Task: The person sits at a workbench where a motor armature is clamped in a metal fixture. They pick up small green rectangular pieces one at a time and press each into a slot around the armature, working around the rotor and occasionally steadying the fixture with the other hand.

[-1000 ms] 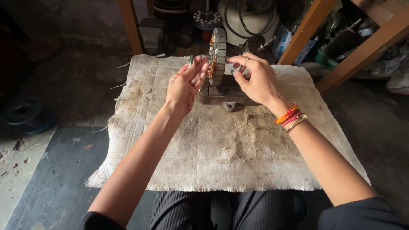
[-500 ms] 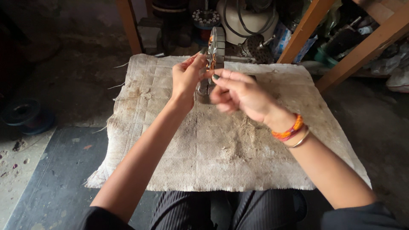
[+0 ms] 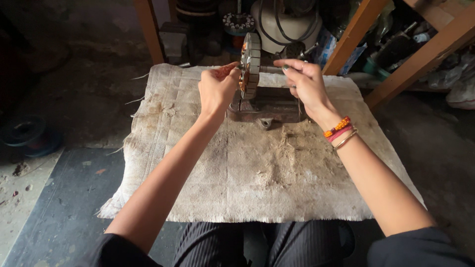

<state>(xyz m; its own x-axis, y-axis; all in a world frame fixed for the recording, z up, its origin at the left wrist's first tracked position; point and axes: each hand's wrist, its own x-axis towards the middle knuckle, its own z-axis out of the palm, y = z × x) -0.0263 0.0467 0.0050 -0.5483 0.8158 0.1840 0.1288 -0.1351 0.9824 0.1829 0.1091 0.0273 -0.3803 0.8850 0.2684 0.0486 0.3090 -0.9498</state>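
Copper-coloured windings show only as an orange sliver on the round, slotted grey metal stator core (image 3: 250,64), because it stands on edge toward the camera. Its flat faces point left and right, its axis running across the scene. It sits on a rusty iron stand (image 3: 269,106) at the far edge of the worn burlap cloth (image 3: 257,178). Left hand (image 3: 217,89) pinches at the core's left face; what it grips is hidden. Right hand (image 3: 307,81) pinches something thin beside the right face, too small to make out.

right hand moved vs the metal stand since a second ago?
Yes. The right hand dipped toward the person over the metal stand, then came back up; it now sits beside the ring-shaped core, slightly further right.
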